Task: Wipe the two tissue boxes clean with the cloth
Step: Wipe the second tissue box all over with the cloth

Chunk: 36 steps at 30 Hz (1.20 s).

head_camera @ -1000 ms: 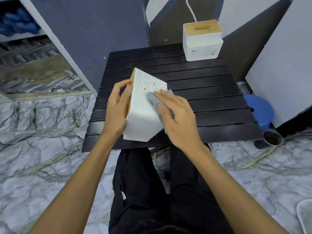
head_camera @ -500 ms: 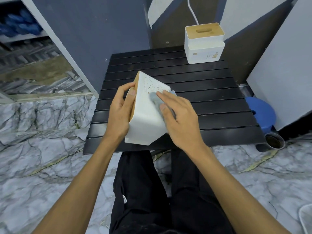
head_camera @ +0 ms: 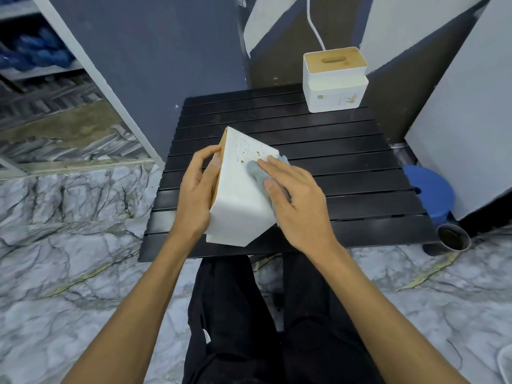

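Left hand [head_camera: 194, 196] fingers [head_camera: 205, 154] wrapped round tipped tissue box [head_camera: 238, 209] at bench [head_camera: 346, 167] near edge. Right hand [head_camera: 302, 209] fingers [head_camera: 278, 168] flat, pressing cloth [head_camera: 253, 171] on it. Second tissue box [head_camera: 332, 92]: bench far-right corner.

Cloth [head_camera: 256, 173] has slid upward toward the spots [head_camera: 250, 153].

matt white box [head_camera: 238, 206], wooden lid
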### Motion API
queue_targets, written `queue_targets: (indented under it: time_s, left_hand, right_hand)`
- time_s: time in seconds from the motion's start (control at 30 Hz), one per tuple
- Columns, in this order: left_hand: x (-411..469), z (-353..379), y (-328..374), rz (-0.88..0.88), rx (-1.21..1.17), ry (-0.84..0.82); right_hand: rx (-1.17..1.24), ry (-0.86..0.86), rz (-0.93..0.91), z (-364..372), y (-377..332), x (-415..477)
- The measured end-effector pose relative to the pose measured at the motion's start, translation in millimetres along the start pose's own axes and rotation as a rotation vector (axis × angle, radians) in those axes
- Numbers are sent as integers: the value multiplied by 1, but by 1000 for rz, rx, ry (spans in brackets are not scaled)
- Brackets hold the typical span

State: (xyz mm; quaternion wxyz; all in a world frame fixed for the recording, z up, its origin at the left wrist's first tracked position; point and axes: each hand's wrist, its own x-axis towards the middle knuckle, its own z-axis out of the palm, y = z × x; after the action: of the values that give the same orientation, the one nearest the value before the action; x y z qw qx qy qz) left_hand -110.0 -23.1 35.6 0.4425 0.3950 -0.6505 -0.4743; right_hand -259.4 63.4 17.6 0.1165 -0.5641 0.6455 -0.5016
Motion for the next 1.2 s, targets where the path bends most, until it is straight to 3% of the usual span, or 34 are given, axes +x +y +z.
queue_targets:
  time_s: [0.1,0.3,0.5,0.73,1.0,1.2]
  left_hand:
    - [1,0,0,5,-6,0]
    - [1,0,0,17,1,-14]
    - [1,2,0,-2,18,-41]
    - [1,-2,1,-6,4,-50]
    - [-2,-2,1,0,18,-13]
    - [0,-3,-1,8,16,-34]
  right_hand:
    - [-18,9,50,1,-7,-21]
    - [-160,-47,-120,9,-20,-19]
    - [-62,2,44,5,-9,-8]
    - [-197,-12,-168,15,-36,-27]
    - [-165,-42,-36,13,-19,0]
    - [-227,-25,-171,15,-40,-20]
